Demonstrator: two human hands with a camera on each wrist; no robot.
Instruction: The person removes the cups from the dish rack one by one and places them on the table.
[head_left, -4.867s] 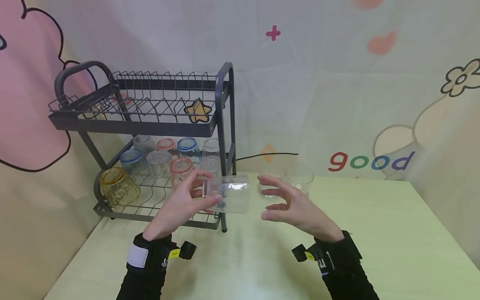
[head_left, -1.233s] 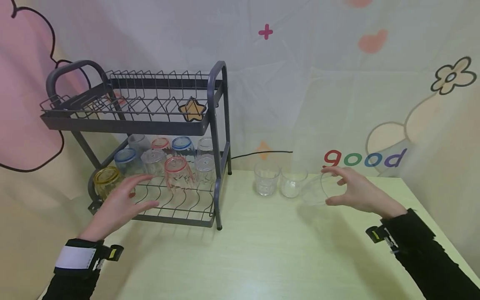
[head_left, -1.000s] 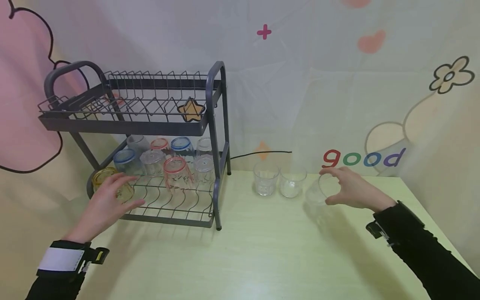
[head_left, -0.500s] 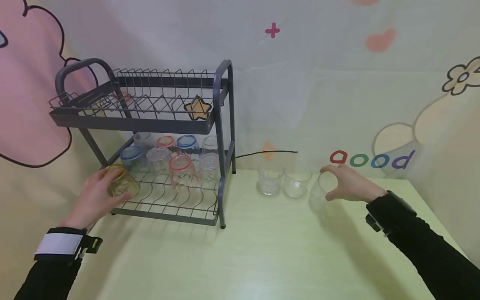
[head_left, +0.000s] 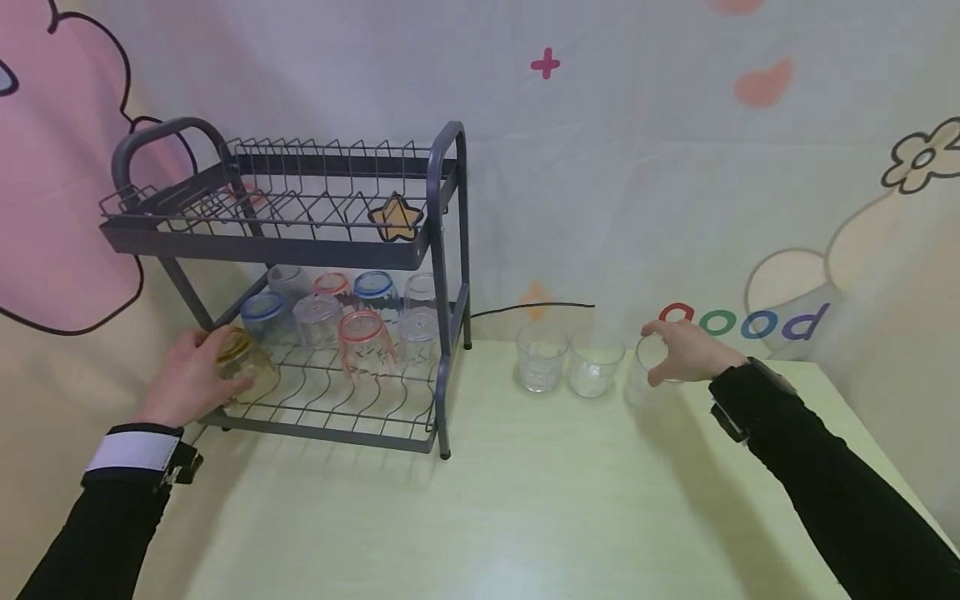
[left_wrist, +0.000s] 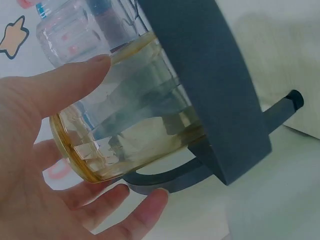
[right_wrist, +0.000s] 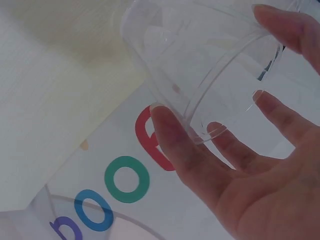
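Observation:
At the left end of the rack's lower shelf, my left hand (head_left: 187,377) holds an upside-down amber glass (head_left: 251,364). In the left wrist view, the thumb (left_wrist: 75,85) lies along the glass's side, with the other fingers around its far side. My right hand (head_left: 692,352) grips a clear glass (right_wrist: 170,60) by its rim end, thumb on one side and fingers on the other. This glass is upright at the back of the table, right of two upright clear glasses, one (head_left: 542,358) farther left and one (head_left: 595,367) nearer. Whether its base touches the table is hard to tell.
A dark two-tier dish rack (head_left: 270,247) stands at the left. Its lower shelf bears several upside-down glasses, among them a red-rimmed one (head_left: 365,343) and a blue-rimmed one (head_left: 268,321). A printed cloth (head_left: 600,167) hangs behind the pale table (head_left: 487,517).
The clear glass went from my left hand to my right, which carried it right and lowered it beside the other two. My left hand moved left to the amber glass and took hold of it.

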